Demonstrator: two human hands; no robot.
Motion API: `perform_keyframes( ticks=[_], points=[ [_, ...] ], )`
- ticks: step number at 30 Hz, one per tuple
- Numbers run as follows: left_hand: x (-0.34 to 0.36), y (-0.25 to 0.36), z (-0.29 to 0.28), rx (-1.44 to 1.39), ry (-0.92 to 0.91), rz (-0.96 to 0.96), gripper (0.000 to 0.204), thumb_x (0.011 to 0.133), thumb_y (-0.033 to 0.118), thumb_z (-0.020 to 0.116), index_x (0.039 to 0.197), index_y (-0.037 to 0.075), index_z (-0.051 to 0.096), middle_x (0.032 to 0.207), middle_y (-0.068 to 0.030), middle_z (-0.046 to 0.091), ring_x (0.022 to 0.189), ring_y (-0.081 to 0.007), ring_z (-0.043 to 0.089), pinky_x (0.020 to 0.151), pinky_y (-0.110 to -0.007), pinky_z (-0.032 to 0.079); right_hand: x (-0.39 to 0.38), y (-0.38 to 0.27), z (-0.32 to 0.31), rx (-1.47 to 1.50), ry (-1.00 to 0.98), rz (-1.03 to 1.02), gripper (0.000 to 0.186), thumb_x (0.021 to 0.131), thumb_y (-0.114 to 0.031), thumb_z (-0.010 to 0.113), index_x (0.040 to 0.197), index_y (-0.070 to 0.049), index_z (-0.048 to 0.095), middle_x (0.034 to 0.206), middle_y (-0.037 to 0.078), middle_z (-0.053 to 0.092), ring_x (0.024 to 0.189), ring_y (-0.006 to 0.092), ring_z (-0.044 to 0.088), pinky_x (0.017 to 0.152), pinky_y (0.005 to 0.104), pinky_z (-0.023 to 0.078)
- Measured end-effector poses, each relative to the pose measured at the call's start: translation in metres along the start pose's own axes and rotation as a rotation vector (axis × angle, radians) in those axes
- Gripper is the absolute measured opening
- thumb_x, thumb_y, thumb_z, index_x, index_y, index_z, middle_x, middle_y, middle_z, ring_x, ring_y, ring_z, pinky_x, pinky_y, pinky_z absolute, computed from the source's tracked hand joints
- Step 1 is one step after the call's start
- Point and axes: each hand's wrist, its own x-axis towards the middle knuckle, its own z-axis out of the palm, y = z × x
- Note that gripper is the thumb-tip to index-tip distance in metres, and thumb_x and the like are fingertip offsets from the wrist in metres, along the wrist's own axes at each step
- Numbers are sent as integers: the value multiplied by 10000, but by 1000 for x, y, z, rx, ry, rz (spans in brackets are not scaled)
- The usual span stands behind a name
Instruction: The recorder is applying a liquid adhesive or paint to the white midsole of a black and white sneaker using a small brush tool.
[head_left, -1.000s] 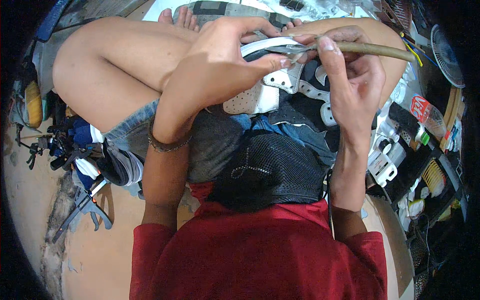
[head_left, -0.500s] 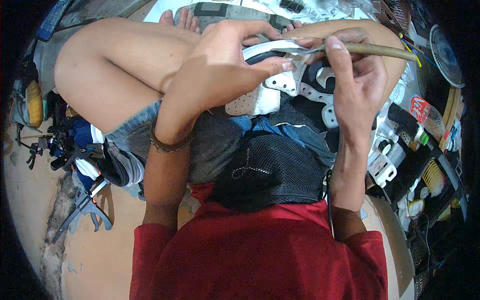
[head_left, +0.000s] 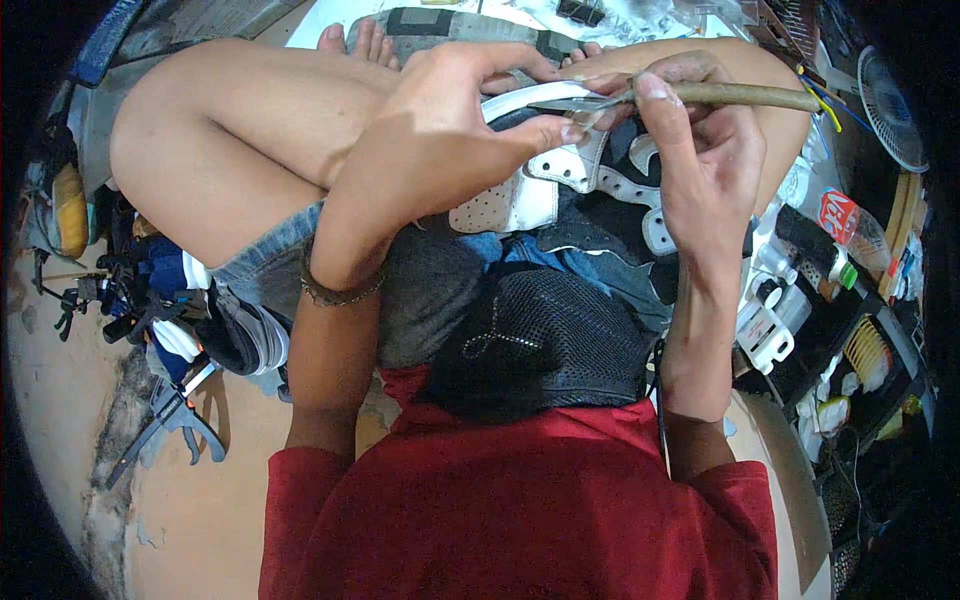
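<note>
My left hand (head_left: 445,130) is closed round the edge of a white and black sneaker (head_left: 508,203) that lies over my lap. Its fingers reach across the curved white sole strip (head_left: 530,97), with the thumb on the near side. A slim, pointed metal blade with a brown handle (head_left: 750,96) is pinched in my right hand (head_left: 710,150). The blade points left and lies along the sole strip, close to my left thumb. The sneaker's perforated panel and eyelet strips hang open over dark cloth. My fingers hide part of the shoe and sole.
A grey clamp (head_left: 178,415) and a pile of dark clamps and cloth lie on the floor at left. At right are a clear bottle with a red label (head_left: 850,222), a brush (head_left: 868,352), white containers and a fan (head_left: 892,110). A black mesh item (head_left: 560,340) sits at my waist.
My right hand has shifted slightly left with the blade, and more of the blade now shows along the sole strip. My left hand and the sneaker stay nearly still.
</note>
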Motion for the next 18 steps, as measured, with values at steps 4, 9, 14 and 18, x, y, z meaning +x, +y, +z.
perform_keyframes(
  ticks=[4, 9, 14, 18],
  points=[
    [-1, -1, 2, 9, 18, 7, 401, 750, 407, 794, 1073, 191, 698, 910, -90, 747, 1008, -221, 657, 1132, -565, -70, 0, -1, 1, -11, 5, -7, 135, 978, -73, 536, 1040, 46, 533, 974, 204, 695, 800, 189, 660, 761, 305, 533],
    [0, -2, 2, 42, 71, 72, 415, 742, 448, 787, 1069, 207, 703, 906, -107, 745, 994, -227, 663, 1131, -574, -67, 2, 0, 1, 1, -16, -40, 123, 981, -75, 530, 1025, 40, 524, 973, 220, 696, 793, 184, 659, 743, 290, 530],
    [-1, 0, 3, 15, 52, 27, 438, 751, 455, 791, 1065, 164, 700, 915, -112, 744, 966, -238, 673, 1149, -534, 89, 1, 1, -2, -28, 11, -68, 126, 988, -83, 520, 1015, 40, 516, 959, 228, 697, 781, 181, 660, 724, 280, 529],
    [-1, 3, 3, -173, -2, -33, 436, 763, 400, 807, 1061, 103, 690, 918, -96, 742, 944, -204, 678, 1068, -392, 335, -1, 1, -6, -37, 43, -62, 133, 991, -91, 517, 1008, 40, 518, 955, 227, 696, 763, 178, 656, 713, 265, 527]
  ],
)
